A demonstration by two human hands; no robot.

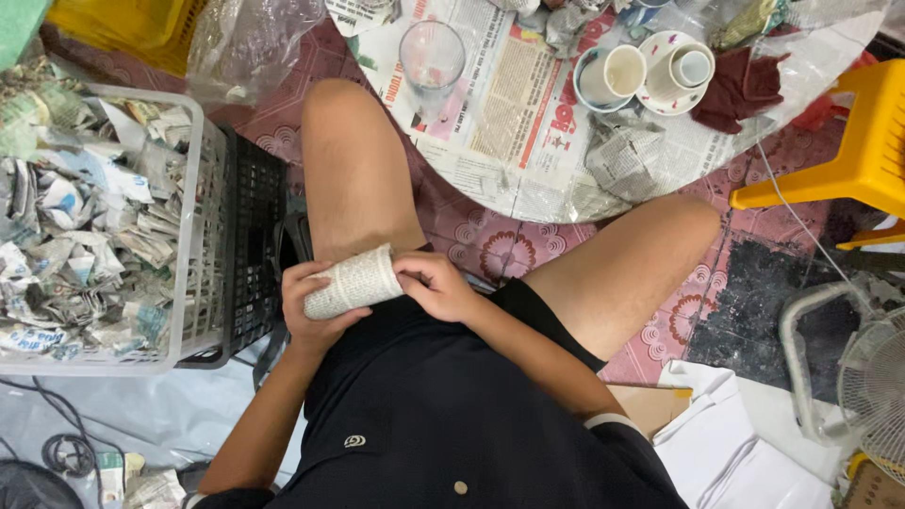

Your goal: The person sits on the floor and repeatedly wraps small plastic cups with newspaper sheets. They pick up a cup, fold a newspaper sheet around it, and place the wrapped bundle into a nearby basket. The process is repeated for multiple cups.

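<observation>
I sit with bare knees apart, and both hands meet over my lap. My left hand (309, 306) cups a newspaper-wrapped, cylinder-shaped bundle (353, 281) from below and behind. My right hand (436, 283) presses its fingers on the bundle's right end, where the paper folds over. What is inside the paper is hidden. On the round table (528, 198) in front of me, covered with newspaper, stand a clear glass (432, 55), a white cup (613, 75) and stacked cups on a saucer (681, 68).
A white basket (193, 236) full of paper-wrapped bundles stands at my left, next to a black crate (255, 245). A crumpled newspaper wad (624, 155) and a dark red cloth (745, 87) lie on the table. At right are a yellow stool (858, 141) and a fan (872, 386).
</observation>
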